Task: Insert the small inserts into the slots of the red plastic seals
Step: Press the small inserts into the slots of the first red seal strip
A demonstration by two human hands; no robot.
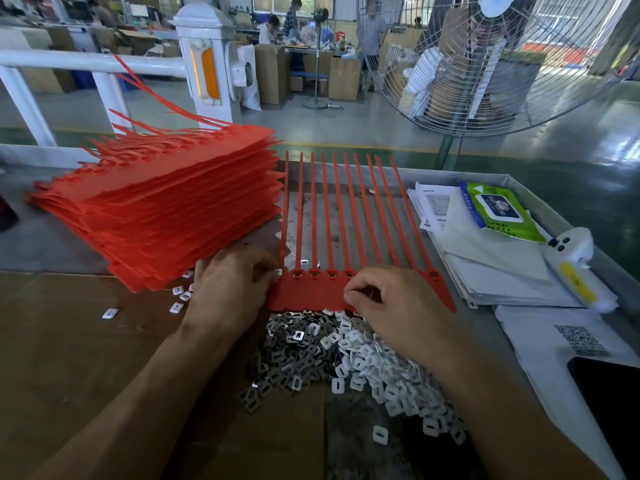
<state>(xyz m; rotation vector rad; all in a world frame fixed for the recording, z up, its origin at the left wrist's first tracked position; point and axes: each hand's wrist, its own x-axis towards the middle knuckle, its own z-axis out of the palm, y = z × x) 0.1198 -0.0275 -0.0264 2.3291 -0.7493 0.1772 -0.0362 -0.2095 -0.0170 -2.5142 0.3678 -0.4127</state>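
A flat sheet of joined red plastic seals [313, 294] lies on the table, its long tails pointing away from me. My left hand [230, 287] rests on the sheet's left end, fingers curled at the first slot, with a small insert at the fingertips. My right hand [384, 299] hovers over the sheet's right half with thumb and fingers pinched together; whether an insert sits between them is hidden. A heap of small inserts [346, 355], grey metal and white plastic, lies just in front of the sheet. A tall stack of red seal sheets [162, 199] stands to the left.
Loose inserts [180, 299] lie by the stack. Papers [485, 258], a green wipes pack [498, 213] and a white handheld device [571, 261] fill the right side. A dark phone [609, 403] lies at the right edge. A big fan [485, 64] stands beyond the table.
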